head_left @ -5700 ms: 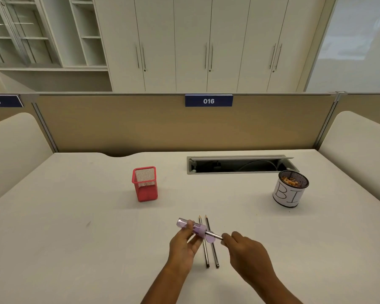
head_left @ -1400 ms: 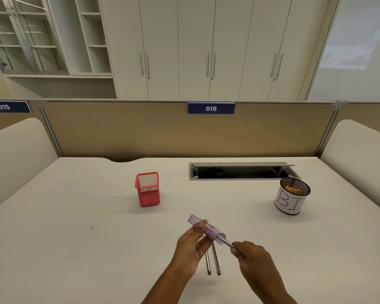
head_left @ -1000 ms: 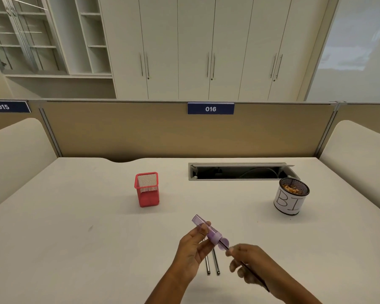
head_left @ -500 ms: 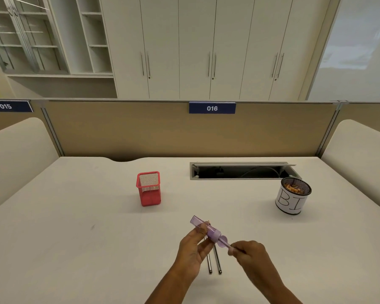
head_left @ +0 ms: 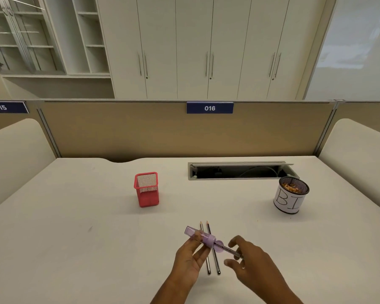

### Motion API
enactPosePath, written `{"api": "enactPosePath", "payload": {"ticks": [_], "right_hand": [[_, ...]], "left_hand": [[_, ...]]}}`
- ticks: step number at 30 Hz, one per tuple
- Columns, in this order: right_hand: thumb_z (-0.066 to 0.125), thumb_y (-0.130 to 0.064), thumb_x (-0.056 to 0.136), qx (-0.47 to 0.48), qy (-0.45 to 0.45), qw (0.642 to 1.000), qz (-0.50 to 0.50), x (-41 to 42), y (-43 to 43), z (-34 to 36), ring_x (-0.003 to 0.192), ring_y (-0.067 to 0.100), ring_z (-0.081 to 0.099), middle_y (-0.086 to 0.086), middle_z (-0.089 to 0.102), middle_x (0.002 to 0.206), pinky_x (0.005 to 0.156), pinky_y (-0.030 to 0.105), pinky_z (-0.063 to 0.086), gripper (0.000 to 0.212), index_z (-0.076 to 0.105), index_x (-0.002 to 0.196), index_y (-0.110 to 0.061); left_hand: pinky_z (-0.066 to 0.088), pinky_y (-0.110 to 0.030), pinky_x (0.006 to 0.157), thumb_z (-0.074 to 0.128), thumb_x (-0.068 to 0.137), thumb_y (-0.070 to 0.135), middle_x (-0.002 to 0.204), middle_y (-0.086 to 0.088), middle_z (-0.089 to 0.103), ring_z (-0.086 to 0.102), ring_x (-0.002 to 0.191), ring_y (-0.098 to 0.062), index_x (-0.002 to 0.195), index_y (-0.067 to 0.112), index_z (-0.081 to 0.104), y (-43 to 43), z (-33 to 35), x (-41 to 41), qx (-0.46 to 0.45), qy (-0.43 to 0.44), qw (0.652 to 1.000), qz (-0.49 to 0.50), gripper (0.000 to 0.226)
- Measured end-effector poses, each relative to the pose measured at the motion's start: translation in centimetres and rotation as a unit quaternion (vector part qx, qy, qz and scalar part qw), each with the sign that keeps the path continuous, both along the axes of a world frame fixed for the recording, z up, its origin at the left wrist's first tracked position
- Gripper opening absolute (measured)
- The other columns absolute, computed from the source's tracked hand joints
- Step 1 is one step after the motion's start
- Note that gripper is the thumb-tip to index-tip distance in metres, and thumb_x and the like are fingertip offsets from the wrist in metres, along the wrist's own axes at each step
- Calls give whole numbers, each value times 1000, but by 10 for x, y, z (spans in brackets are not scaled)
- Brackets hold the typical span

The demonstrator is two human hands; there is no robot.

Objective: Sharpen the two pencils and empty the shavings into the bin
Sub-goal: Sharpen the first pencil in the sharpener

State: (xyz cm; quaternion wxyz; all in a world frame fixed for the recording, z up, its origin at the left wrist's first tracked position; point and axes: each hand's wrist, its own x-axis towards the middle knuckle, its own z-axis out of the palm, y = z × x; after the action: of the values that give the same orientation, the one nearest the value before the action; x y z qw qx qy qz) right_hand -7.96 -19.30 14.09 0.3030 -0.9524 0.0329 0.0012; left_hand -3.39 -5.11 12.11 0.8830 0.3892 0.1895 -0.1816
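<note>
— State of left hand (head_left: 190,260)?
— Closed on the purple sharpener (head_left: 208,240): thumb on top, fingertips beneath, barrel pinched near its middle. Forearm entering from the lower edge, palm turned inward.

— Attitude of the sharpener?
— Tilted, closed end up and left, mouth down and right. Held clear above the desk (head_left: 75,238).

— Anything in the mouth?
— A pencil (head_left: 232,251), seated point-first, shaft running down and right to the right hand (head_left: 252,266).

— State of right hand?
— Fingers half spread and loosely curled about the pencil's rear end, index raised, thumb low. Firm grip or mere contact: cannot tell.

— Beneath the hands?
— Flat on the desk, side by side, points away from the person: first loose pencil (head_left: 207,265), second loose pencil (head_left: 216,263). Partly hidden under the left fingers and the sharpener.

— Farther out?
— Bin (head_left: 290,201) well apart at far right, upright, shavings (head_left: 291,188) inside. Red mesh holder (head_left: 147,190) upright, beyond and to the left.
</note>
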Motion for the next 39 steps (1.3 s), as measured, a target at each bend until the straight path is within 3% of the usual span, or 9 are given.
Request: {"api": "enactPosePath", "payload": {"ticks": [8,10,12,17,24,27,31,36,39], "right_hand": [[45,-15,87,-267,-234,934,46,3,-6,-19,33,15,45,-2,52,45,33,20,24,35,69,61,-19],[51,-12,88,-161,-103,982,-4,8,-3,-14,48,18,44,-1,54,53,48,24,28,23,68,72,-16],[52,-14,91,158,46,986,-35,10,-6,-11,44,10,37,-5,45,45,47,20,27,29,67,66,-16],[46,-13,93,564,329,743,-151,9,-15,3,29,5,19,-2,33,41,30,8,13,36,65,66,-1],[66,-28,82,141,26,990,-13,10,-6,-8,52,3,50,-8,55,69,50,9,34,21,46,77,-36],[82,-19,61,-99,-95,989,52,14,-11,-25,53,5,52,-10,54,66,45,8,24,41,45,74,-32],[61,-23,66,-199,-186,957,102,19,-13,-33,35,9,48,-7,51,47,32,17,23,7,65,62,-21],[55,-12,87,58,-8,998,7,23,-9,-30,42,10,36,-5,36,39,46,18,19,38,52,51,-22],[51,-7,88,354,174,917,-66,18,-10,-21,33,6,24,-9,35,36,37,16,18,35,62,56,-12]], "left_hand": [[56,-23,46,50,92,5,60,-13,71,69,50,-19,81,-3,62,-2,4,2,-29,21,999,9,18],[58,-22,51,51,91,7,73,-13,72,70,54,-18,85,0,64,-2,4,5,-10,6,1000,5,16],[58,-22,53,52,91,8,84,-11,68,71,56,-16,88,3,65,-1,6,7,3,-10,1000,-2,15],[57,-22,53,52,90,10,66,-5,72,69,55,-16,86,4,67,1,8,7,30,-25,999,-28,16],[57,-24,47,52,90,5,57,-10,70,69,50,-20,79,-3,61,1,3,5,-2,9,1000,12,17],[56,-24,45,51,90,4,56,-11,70,69,49,-20,79,-3,60,-3,2,6,-20,22,999,30,16],[56,-22,46,51,91,5,56,-8,71,69,49,-18,80,1,61,-7,2,7,-13,17,999,37,15],[57,-20,51,52,91,7,65,-8,72,70,53,-18,84,2,64,-6,-2,8,28,-8,999,18,14],[57,-20,52,54,90,7,63,-7,71,70,52,-17,83,2,64,-4,-4,7,50,-8,999,4,13]]}}
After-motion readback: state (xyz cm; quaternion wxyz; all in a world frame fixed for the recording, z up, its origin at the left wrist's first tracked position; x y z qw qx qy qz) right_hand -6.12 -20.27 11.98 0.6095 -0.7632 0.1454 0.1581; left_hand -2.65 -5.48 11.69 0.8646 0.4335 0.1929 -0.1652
